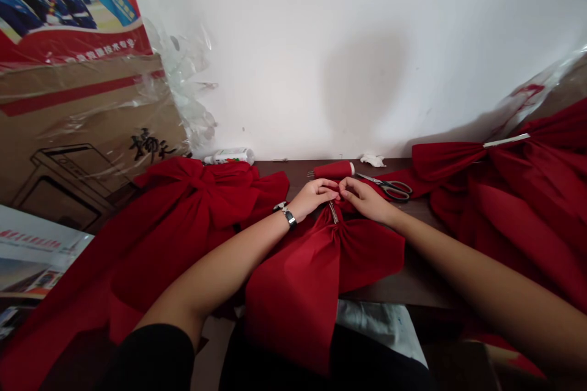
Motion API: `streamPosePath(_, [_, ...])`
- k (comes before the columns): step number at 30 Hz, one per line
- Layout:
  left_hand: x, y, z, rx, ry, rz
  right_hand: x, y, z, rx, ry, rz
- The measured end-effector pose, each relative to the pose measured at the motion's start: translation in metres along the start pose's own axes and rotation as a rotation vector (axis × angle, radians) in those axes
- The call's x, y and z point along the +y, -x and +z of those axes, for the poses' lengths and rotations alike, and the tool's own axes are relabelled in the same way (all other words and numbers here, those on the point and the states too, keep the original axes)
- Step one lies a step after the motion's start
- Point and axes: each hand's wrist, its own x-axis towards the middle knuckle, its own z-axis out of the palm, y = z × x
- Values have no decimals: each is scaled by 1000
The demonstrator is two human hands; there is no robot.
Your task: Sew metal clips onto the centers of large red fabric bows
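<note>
Near the table's back edge, my left hand (316, 197) and my right hand (363, 199) meet, fingertips pinched together on the gathered top of a red fabric bow (298, 281). Any thread or needle between the fingers is too small to make out. Just below the fingertips, a silver metal clip (334, 212) grips the pleated cloth. The bow's loops spread out below it, and one hangs over the front edge toward my lap. Behind my hands lies a spool of red thread (334, 170). Scissors (392, 187) with dark handles rest right of it, partly behind my right hand.
A finished-looking red bow (202, 186) with long tails lies left. More red fabric (513, 195), with a silver clip (507, 140), is heaped right. A white bottle (232, 156) and crumpled tissue (372, 160) lie along the wall. A cardboard box (87, 140) stands left.
</note>
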Motion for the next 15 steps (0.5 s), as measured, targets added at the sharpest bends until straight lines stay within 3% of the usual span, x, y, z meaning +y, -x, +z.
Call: streamPosePath(15, [4, 6, 1, -88, -220, 113, -6, 2, 4, 50, 146, -36])
